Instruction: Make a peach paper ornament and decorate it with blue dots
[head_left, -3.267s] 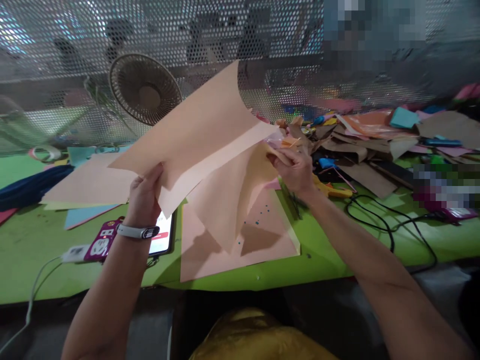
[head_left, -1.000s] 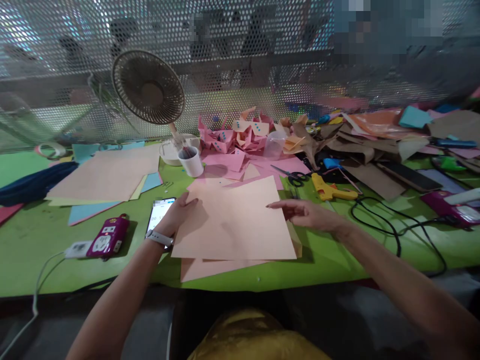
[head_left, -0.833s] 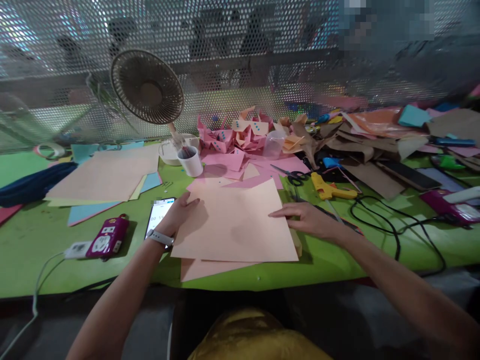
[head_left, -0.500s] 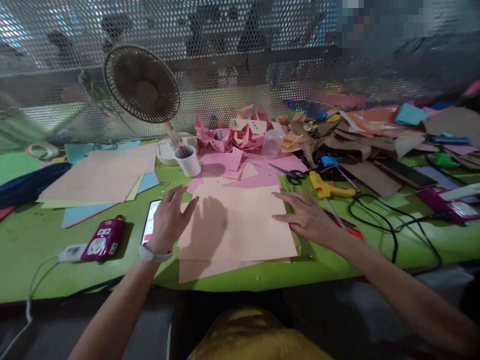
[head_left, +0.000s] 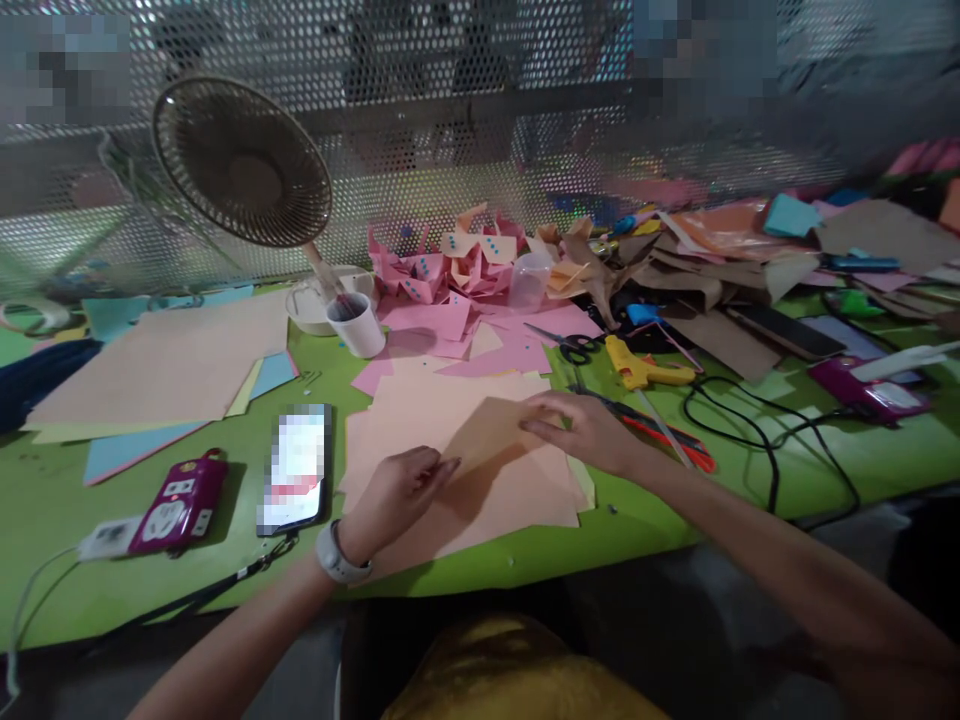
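Note:
Between my two hands a peach paper sheet is held raised and tilted, its near face in shadow. My left hand, with a pale watch on the wrist, pinches its near left end between thumb and fingers. At the far right end, my right hand is closed on the sheet with thumb and fingertips. Beneath lies a loose stack of peach paper, its sheets slightly askew on the green tabletop.
A phone and a purple power socket lie left. Behind stand a white cup, a fan and folded pink paper pieces. Scissors, a yellow glue gun, a red-black cutter and cables are right.
My hands have gone from lying spread over the stack to pinching a raised peach sheet. My left hand moved right, uncovering the phone. The view has shifted slightly.

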